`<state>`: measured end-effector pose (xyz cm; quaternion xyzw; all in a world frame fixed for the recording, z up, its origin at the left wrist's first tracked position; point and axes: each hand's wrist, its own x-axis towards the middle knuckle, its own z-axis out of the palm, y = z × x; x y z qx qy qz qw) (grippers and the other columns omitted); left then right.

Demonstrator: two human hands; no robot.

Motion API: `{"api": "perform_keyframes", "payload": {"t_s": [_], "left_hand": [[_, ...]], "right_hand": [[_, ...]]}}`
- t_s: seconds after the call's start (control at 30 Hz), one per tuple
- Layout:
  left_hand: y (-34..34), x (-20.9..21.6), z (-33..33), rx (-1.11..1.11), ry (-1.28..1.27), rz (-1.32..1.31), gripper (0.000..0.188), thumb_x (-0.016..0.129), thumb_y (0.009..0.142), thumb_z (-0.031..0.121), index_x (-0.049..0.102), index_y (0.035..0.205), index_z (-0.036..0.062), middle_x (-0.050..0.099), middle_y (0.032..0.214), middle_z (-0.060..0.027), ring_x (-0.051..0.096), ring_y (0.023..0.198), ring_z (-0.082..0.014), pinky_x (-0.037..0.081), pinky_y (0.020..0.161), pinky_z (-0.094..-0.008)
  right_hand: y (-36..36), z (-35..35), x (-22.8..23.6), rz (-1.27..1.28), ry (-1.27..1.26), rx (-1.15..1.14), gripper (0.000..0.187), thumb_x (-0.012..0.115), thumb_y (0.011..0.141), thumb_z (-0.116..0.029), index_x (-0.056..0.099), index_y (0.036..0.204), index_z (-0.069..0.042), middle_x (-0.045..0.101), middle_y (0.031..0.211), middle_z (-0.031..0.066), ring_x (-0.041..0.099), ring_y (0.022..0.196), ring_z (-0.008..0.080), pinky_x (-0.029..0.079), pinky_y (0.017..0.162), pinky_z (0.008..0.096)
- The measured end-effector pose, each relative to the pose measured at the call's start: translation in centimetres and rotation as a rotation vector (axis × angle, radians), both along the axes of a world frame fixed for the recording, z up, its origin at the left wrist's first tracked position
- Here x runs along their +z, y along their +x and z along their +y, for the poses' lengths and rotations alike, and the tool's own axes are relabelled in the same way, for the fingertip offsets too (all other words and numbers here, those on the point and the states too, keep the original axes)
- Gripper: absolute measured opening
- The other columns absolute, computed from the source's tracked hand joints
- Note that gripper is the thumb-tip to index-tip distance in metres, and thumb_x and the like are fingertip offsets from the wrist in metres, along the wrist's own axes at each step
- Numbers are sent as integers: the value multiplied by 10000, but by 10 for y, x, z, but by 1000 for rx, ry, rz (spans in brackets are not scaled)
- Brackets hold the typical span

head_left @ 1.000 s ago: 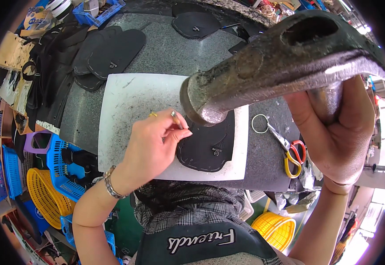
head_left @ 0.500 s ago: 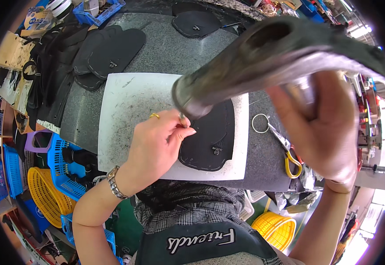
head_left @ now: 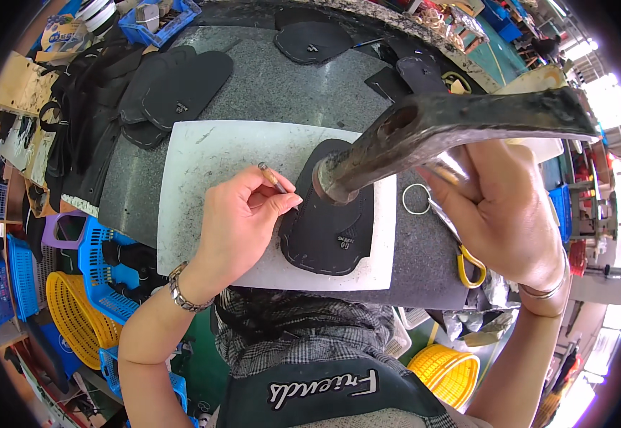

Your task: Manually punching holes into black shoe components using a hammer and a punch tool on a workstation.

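Observation:
My right hand [head_left: 508, 214] grips a heavy metal hammer [head_left: 424, 132], raised close to the camera with its round face above a black shoe-shaped leather piece [head_left: 325, 228]. That piece lies on a white cutting board [head_left: 211, 164] on the grey stone table [head_left: 282, 78]. My left hand [head_left: 239, 221] pinches a small metal punch tool [head_left: 273, 178] at the piece's left edge, its tip slanted down toward the leather.
More black cut pieces [head_left: 182, 85] lie stacked at the back left, another [head_left: 310, 41] at the back middle. Yellow-handled scissors [head_left: 467, 260] and a metal ring [head_left: 417, 198] lie right of the board. Blue baskets [head_left: 100, 264] and yellow baskets [head_left: 68, 314] stand below the table's left.
The hammer has swung down and then lifted again, its head now lower and further right over the leather piece. My left hand keeps the punch in nearly the same spot.

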<state>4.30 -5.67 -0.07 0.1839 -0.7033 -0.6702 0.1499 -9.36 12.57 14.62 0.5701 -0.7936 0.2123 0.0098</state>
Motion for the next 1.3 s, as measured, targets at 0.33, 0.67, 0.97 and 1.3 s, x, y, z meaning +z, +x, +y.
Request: {"api": "perform_keyframes", "payload": {"t_s": [0.33,0.67,0.97,1.3], "left_hand": [[-2,5,17,-9,-767,133,178,737,751,41,586,846,31,605,727,-106,593,621,-299,475,554,-339],[29,14,2,35,-1015,-70,300,665,865,195,481,1000,1,529,887,-159,593,787,-295,483,649,-358],[26,33,27,-110,-758,-160,311,772,700,159,504,802,39,470,702,-65,504,597,-259,402,527,-353],[33,55,35,-365,-838,-204,386,774,703,113,498,964,42,465,756,-76,478,599,-235,402,559,-335]], "right_hand": [[6,0,-4,373,451,124,244,630,775,42,562,1008,21,605,955,139,594,836,285,488,736,383],[-30,50,-67,328,225,-135,254,659,765,-84,499,947,-9,594,664,146,632,606,331,507,526,427],[-23,63,-109,202,206,-254,325,657,812,-131,543,1061,44,623,767,185,646,671,348,532,574,396],[-21,67,-93,-182,85,-183,259,645,834,-66,569,1074,-5,610,755,167,622,677,358,497,595,380]]}}
